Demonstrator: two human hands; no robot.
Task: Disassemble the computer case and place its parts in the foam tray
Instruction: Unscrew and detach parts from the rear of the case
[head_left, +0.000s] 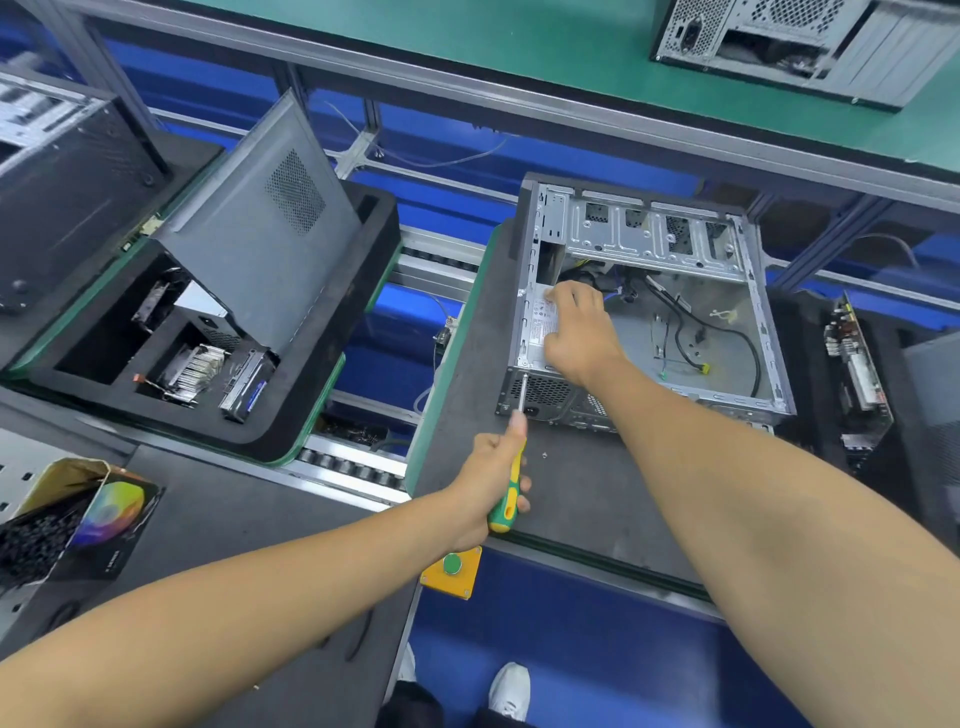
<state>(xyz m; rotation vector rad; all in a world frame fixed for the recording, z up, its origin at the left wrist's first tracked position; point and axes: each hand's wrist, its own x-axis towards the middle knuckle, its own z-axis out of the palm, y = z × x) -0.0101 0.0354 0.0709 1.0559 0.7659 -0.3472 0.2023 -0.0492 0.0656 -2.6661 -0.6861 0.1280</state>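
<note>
- The left grip (485, 470) is curled tight round the green-and-yellow handled screwdriver (508, 483), whose metal shaft reaches up to the rear corner of the case.
- The right grip (579, 332) rests with bent fingers on the silver labelled power supply box (537, 332) inside the case.
- The open grey metal computer case (654, 306) lies on its side on the dark grey desk (467, 338).
- The black foam tray (311, 405) sits well to the left, with a grey side panel (260, 228) leaning in it.

A dark-matted desk (561, 499) stands over a blue floor (571, 649), with a roller conveyor (353, 462) beside it and a green shelf (519, 52) beyond.
</note>
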